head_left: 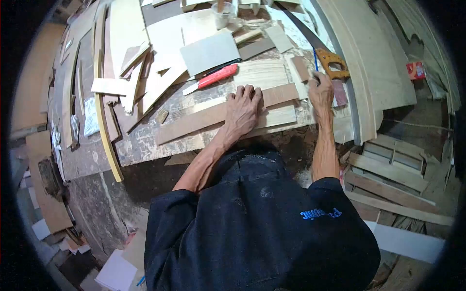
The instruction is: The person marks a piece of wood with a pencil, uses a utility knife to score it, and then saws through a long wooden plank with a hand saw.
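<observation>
My left hand (244, 109) presses down on a long brown wooden strip (194, 122), its fingers curled over the far edge. The strip lies slantwise across a paler board (281, 115) near the bench's front edge. Past the strip's right end, my right hand (321, 92) is closed with thumb and forefinger together. A thin blue pencil (315, 61) sticks up from those fingers; its lower end is hidden. Beyond the right hand lies a handsaw (335, 65) with an orange-brown wooden handle. A red-handled tool with a pale blade (216, 76) rests beyond my left hand.
The workbench (141, 145) carries scattered offcuts (136, 72), a grey rectangular panel (209, 52) and a clear plastic cup (222, 18). A long yellowish strip (110, 145) overhangs the front edge at left. Wooden frames (388, 169) and boards are piled at lower right.
</observation>
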The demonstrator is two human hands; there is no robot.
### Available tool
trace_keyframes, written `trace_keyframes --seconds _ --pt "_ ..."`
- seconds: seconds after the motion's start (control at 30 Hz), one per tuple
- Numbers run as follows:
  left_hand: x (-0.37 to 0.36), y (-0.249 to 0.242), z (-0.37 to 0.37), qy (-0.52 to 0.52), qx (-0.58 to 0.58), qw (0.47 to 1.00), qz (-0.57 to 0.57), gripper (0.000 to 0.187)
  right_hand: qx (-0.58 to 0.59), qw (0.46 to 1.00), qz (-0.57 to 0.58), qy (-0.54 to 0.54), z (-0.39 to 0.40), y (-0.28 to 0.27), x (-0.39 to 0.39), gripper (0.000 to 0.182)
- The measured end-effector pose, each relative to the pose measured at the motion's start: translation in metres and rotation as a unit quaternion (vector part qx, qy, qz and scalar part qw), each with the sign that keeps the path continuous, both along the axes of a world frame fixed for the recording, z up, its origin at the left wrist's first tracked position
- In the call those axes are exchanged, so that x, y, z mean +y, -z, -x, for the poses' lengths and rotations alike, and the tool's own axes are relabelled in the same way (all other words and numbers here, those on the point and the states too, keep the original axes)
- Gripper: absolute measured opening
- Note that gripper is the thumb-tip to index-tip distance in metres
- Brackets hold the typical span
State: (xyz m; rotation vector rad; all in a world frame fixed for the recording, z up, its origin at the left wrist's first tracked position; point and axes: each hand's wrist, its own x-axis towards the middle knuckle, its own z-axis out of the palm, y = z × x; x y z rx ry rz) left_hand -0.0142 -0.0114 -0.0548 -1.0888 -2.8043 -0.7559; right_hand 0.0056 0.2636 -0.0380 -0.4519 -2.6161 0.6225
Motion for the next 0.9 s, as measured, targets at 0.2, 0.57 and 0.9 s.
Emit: trace_keyframes --seconds 0.2,0.57,0.9 --pt "0.034 0.005 -0.007 0.001 0.083 0.992 0.094 0.061 -0.073 0.986 -0.103 0.111 -0.050 0.019 0.045 0.035" --pt "0.096 0.027 -0.032 -0.058 0.087 0.994 0.005 0.051 -0.022 0.995 -0.084 0.056 -0.080 0.018 0.073 0.036" --pt "0.094 0.018 -0.041 -0.030 0.099 0.994 -0.038 0.050 -0.093 0.995 -0.025 -0.034 -0.026 -0.001 0.055 0.041"
